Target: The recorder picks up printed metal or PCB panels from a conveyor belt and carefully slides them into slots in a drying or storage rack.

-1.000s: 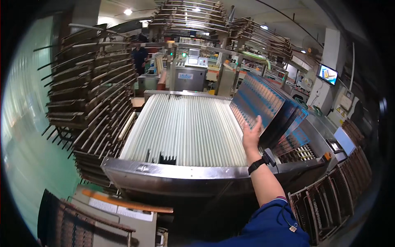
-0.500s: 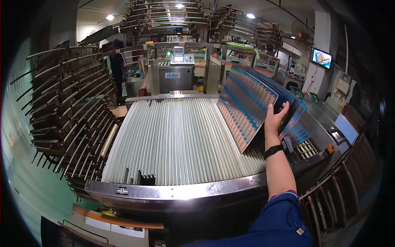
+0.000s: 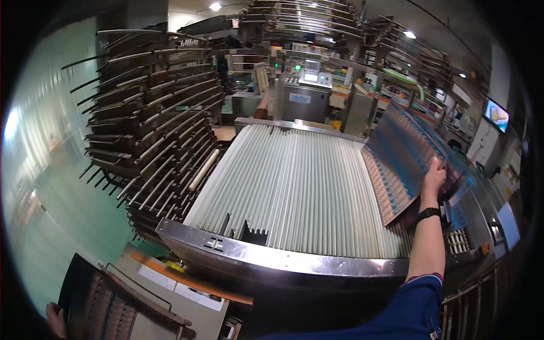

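My right hand (image 3: 435,178), with a dark band on its wrist, is closed on the near upper edge of a copper-coloured circuit panel (image 3: 396,164) with blue patterned bands. This panel leans at the right end of a bed of pale upright slats (image 3: 294,192), with more blue-edged panels (image 3: 453,153) behind it. At the lower left, my left hand (image 3: 55,320) is closed on the outer edge of a dark panel (image 3: 102,303) with rows of copper pattern. Only its fingers show there; the rest is cut off by the picture's rim.
A metal rail (image 3: 283,256) runs along the slatted bed's front. Racks of dark, rod-like arms (image 3: 153,130) stand at left. Below is a grey cart (image 3: 192,317) with papers and an orange strip. A control cabinet (image 3: 306,102) stands behind the bed; a screen (image 3: 497,115) hangs at right.
The view has swung left. My right hand, whose fingers were spread at the panel's edge, has closed on it. My left hand and more of the dark panel have come into view.
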A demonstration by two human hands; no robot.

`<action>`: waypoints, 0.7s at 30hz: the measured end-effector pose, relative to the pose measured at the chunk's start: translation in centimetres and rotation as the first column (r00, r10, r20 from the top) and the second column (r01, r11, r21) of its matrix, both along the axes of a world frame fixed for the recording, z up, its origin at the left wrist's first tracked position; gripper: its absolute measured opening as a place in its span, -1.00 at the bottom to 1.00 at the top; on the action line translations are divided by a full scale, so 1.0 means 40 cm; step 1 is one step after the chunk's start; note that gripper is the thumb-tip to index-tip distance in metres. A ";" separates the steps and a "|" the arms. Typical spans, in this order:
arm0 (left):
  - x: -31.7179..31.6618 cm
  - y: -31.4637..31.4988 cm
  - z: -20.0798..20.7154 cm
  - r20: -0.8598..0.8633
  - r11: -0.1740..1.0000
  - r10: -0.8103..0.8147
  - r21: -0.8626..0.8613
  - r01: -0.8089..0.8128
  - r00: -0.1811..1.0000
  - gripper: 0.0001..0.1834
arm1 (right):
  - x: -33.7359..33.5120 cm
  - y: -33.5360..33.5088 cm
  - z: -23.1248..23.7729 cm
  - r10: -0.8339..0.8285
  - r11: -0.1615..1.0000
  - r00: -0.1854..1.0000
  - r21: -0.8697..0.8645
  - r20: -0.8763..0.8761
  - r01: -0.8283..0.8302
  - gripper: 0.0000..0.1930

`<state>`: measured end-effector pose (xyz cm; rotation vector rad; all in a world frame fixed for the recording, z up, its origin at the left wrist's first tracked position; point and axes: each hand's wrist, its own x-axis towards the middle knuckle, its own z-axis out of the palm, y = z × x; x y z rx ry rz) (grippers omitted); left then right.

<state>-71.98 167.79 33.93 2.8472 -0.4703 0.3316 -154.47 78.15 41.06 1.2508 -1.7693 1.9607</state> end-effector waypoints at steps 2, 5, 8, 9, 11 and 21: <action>0.020 0.044 -0.050 0.137 0.978 -0.021 -0.204 0.048 0.990 -0.77 | 0.025 0.003 0.002 0.070 0.998 0.998 -0.009 0.009 -0.070 -0.48; 0.027 -0.042 -0.046 0.234 0.967 -0.056 -0.229 0.111 0.971 -0.84 | -0.002 0.005 0.025 0.101 0.990 0.995 -0.102 -0.007 -0.101 -0.54; -0.022 -0.171 0.026 0.297 0.921 -0.142 -0.310 0.236 0.944 -0.91 | 0.071 0.062 0.067 0.210 0.969 0.977 -0.125 -0.040 -0.213 -0.61; -0.038 -0.219 0.042 0.305 0.882 -0.201 -0.358 0.308 0.931 -0.94 | 0.101 0.084 0.075 0.307 0.940 0.951 -0.140 -0.043 -0.310 -0.62; -0.085 -0.318 0.052 0.265 0.802 -0.256 -0.478 0.357 0.930 -0.94 | 0.174 0.136 0.070 0.430 0.886 0.902 -0.177 -0.029 -0.428 -0.69; -0.363 -0.857 0.002 0.009 0.442 -0.730 -0.755 0.484 0.683 -0.87 | 0.306 0.484 0.009 0.573 0.804 0.806 -0.090 -0.149 -0.588 -0.78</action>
